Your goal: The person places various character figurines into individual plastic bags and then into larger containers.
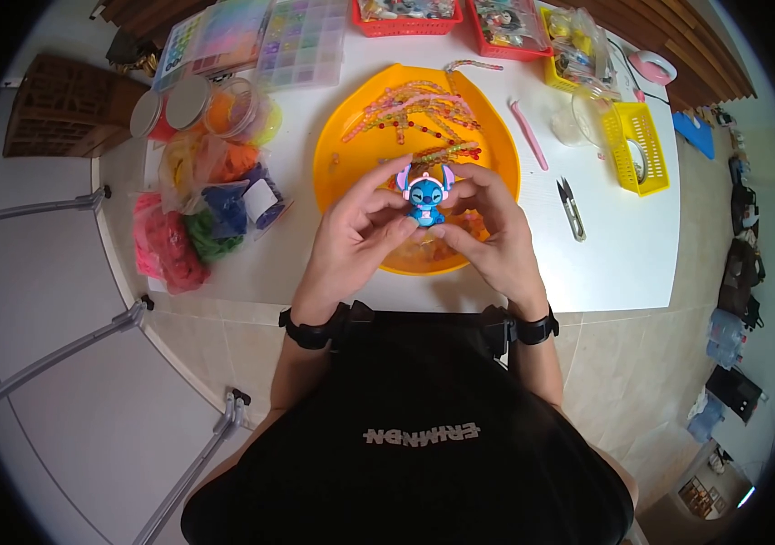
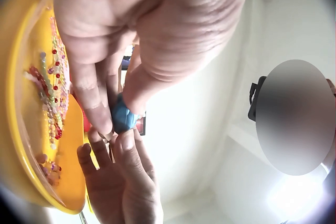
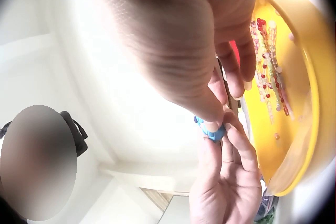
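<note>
A small blue figurine (image 1: 426,198) with large ears and pink-and-white headphones is held upright above the yellow tray (image 1: 325,173). My left hand (image 1: 357,227) pinches it from one side, thumb at its base. From the other side my right hand (image 1: 493,238) pinches it, its thumb also low on the figurine. In the left wrist view the blue figurine (image 2: 124,116) is partly covered by fingers. The right wrist view shows the figurine (image 3: 212,129) between both thumbs. Strings of beads (image 1: 414,107) and loose beads lie in the tray.
Jars (image 1: 189,102) and bags of coloured material (image 1: 169,245) stand at the left. Divided bead boxes (image 1: 301,41) and red baskets (image 1: 405,25) line the back. A pink tool (image 1: 529,134), small snips (image 1: 572,211) and a yellow basket (image 1: 637,150) are at the right.
</note>
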`<state>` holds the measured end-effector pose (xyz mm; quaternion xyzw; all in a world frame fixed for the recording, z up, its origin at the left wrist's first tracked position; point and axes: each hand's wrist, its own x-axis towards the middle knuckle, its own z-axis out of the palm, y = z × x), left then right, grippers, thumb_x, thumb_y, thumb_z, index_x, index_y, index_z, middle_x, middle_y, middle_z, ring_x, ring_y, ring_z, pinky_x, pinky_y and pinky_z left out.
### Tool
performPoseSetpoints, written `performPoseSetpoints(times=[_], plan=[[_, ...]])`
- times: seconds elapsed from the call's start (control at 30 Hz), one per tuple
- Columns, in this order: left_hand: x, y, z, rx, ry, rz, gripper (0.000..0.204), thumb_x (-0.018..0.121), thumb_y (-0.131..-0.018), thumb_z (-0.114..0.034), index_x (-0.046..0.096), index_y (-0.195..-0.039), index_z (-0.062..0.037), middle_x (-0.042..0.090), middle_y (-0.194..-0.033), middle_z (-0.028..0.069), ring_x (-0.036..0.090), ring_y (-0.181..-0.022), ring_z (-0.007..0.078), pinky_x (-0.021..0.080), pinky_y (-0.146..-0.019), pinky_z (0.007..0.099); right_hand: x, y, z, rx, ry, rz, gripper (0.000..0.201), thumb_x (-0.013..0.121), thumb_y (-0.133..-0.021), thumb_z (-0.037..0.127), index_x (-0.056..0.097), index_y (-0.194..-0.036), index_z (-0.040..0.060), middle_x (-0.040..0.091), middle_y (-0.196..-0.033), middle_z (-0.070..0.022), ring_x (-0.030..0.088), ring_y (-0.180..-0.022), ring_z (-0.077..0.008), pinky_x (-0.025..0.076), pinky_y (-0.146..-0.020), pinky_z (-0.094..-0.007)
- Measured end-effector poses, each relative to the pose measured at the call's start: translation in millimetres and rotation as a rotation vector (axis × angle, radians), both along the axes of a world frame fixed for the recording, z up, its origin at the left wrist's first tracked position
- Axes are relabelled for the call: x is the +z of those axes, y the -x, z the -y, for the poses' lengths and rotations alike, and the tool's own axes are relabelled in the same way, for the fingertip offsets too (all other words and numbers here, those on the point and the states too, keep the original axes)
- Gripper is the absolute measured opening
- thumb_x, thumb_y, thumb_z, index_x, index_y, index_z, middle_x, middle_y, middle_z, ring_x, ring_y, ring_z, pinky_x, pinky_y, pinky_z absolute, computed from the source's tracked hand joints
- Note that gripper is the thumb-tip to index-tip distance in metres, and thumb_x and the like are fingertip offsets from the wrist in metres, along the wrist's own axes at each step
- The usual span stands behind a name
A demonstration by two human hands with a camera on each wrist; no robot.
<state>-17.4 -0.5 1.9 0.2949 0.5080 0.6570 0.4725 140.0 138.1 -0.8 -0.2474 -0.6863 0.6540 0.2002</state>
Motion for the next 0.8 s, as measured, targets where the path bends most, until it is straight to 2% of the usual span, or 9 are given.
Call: performPoseSetpoints(times=[0.1, 0.2, 0.3, 0.4, 0.5, 0.6, 0.7, 0.8], plan=[[0, -1, -1, 0.021, -0.001, -0.010, 0.062, 0.061, -0.100, 0.002, 0.036, -0.156, -0.0026, 0.069, -0.113, 0.0125, 0.069, -0.104, 0.0166, 0.056, -0.095, 0.0313, 2, 1, 1, -0.019, 0.032, 0.008, 0.062, 0.083, -0.081, 0.003, 0.054, -0.137, 0.0069, 0.067, -0.104, -0.0013, 0.064, -0.099, -0.0137, 0.050, -0.085, -0.0284], [-1, 0, 0, 0.021, -0.004, -0.001, 0.061, 0.061, -0.100, 0.002, 0.036, -0.156, -0.0026, 0.069, -0.114, 0.0132, 0.068, -0.105, 0.0165, 0.056, -0.095, 0.0312, -2, 0, -1, 0.011, -0.085, -0.004, 0.060, 0.081, -0.083, 0.002, 0.054, -0.137, 0.0076, 0.067, -0.104, -0.0015, 0.064, -0.098, -0.0133, 0.051, -0.083, -0.0279], [-2, 0, 1, 0.021, 0.011, 0.004, 0.061, 0.061, -0.100, 0.003, 0.037, -0.156, -0.0031, 0.068, -0.115, 0.0128, 0.068, -0.106, 0.0162, 0.055, -0.096, 0.0300, 2, 0, -1, 0.006, 0.095, -0.043, 0.050, 0.076, -0.090, 0.004, 0.055, -0.135, 0.0057, 0.067, -0.104, -0.0020, 0.064, -0.098, -0.0116, 0.051, -0.083, -0.0266], [1, 4, 3, -0.038, 0.060, -0.047, 0.061, 0.061, -0.099, 0.004, 0.038, -0.156, -0.0040, 0.068, -0.115, 0.0121, 0.066, -0.107, 0.0147, 0.052, -0.098, 0.0289, 7, 8, -5, -0.013, 0.162, -0.039, 0.035, 0.069, -0.097, 0.007, 0.060, -0.130, 0.0019, 0.068, -0.102, -0.0032, 0.063, -0.095, -0.0103, 0.052, -0.084, -0.0261], [-9, 4, 3, -0.077, 0.031, -0.130, 0.061, 0.061, -0.099, 0.004, 0.040, -0.155, -0.0044, 0.068, -0.114, 0.0101, 0.065, -0.108, 0.0123, 0.050, -0.099, 0.0277, 7, 12, -8, 0.062, 0.139, 0.057, 0.026, 0.064, -0.101, 0.010, 0.064, -0.124, -0.0025, 0.070, -0.099, -0.0038, 0.064, -0.092, -0.0097, 0.052, -0.086, -0.0257], [-7, 5, 2, -0.050, 0.033, -0.179, 0.062, 0.062, -0.098, 0.004, 0.040, -0.156, -0.0043, 0.068, -0.114, 0.0083, 0.064, -0.108, 0.0108, 0.049, -0.100, 0.0279, 12, 16, -7, 0.002, 0.213, 0.048, 0.023, 0.062, -0.103, 0.012, 0.067, -0.119, -0.0034, 0.070, -0.094, -0.0032, 0.064, -0.088, -0.0089, 0.052, -0.084, -0.0251], [0, 7, 5, 0.064, 0.062, -0.196, 0.055, 0.063, -0.099, 0.000, 0.045, -0.151, -0.0019, 0.071, -0.110, 0.0083, 0.066, -0.105, 0.0116, 0.051, -0.096, 0.0275, 14, 15, -8, -0.024, 0.234, 0.065, 0.022, 0.061, -0.104, 0.013, 0.068, -0.118, -0.0037, 0.070, -0.093, -0.0023, 0.063, -0.086, -0.0077, 0.051, -0.081, -0.0238], [4, 27, 14, 0.070, 0.201, -0.408, 0.046, 0.056, -0.105, -0.006, 0.044, -0.149, 0.0022, 0.069, -0.118, 0.0115, 0.066, -0.107, 0.0138, 0.051, -0.096, 0.0280, 1, 12, -11, -0.123, 0.158, 0.055, 0.023, 0.062, -0.104, 0.015, 0.069, -0.116, -0.0032, 0.069, -0.091, -0.0019, 0.062, -0.083, -0.0072, 0.051, -0.078, -0.0230]])
